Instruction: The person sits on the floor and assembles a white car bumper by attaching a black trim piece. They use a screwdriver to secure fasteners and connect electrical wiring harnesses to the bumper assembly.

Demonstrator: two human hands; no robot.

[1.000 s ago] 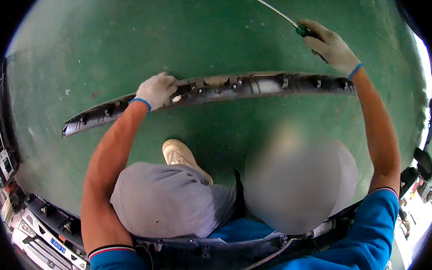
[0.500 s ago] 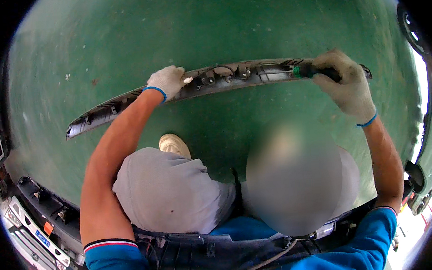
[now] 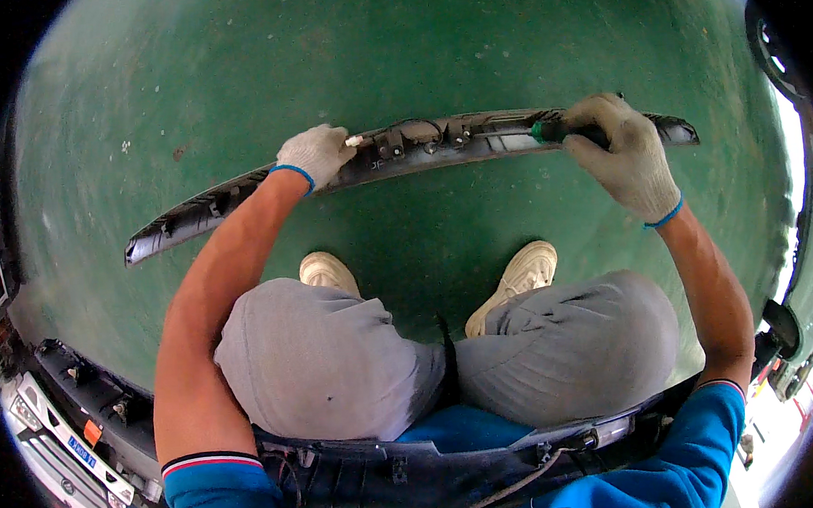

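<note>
A long, curved dark trim strip (image 3: 420, 165) lies across the floor in front of me, its inner side with clips and small fittings showing. My left hand (image 3: 313, 156), in a pale knitted glove with a blue cuff, is closed on the strip left of its middle. A small white piece (image 3: 355, 141), perhaps a connector, sticks out by those fingers. My right hand (image 3: 620, 155), gloved alike, grips a screwdriver (image 3: 538, 132) with a green and black handle. Its thin shaft points left along the strip toward a black fitting (image 3: 461, 135); whether the tip touches it I cannot tell.
Green floor (image 3: 396, 52) surrounds the strip. My shoes (image 3: 524, 271) stand just this side of it. Across my lap lies another dark panel (image 3: 363, 482) with wires. Vehicle parts (image 3: 76, 446) are stacked at the lower left, and more dark parts (image 3: 783, 331) stand along the right edge.
My right hand has moved left along the strip with the screwdriver. The white piece by my left fingers has shifted slightly upward. A blur over my right leg is gone.
</note>
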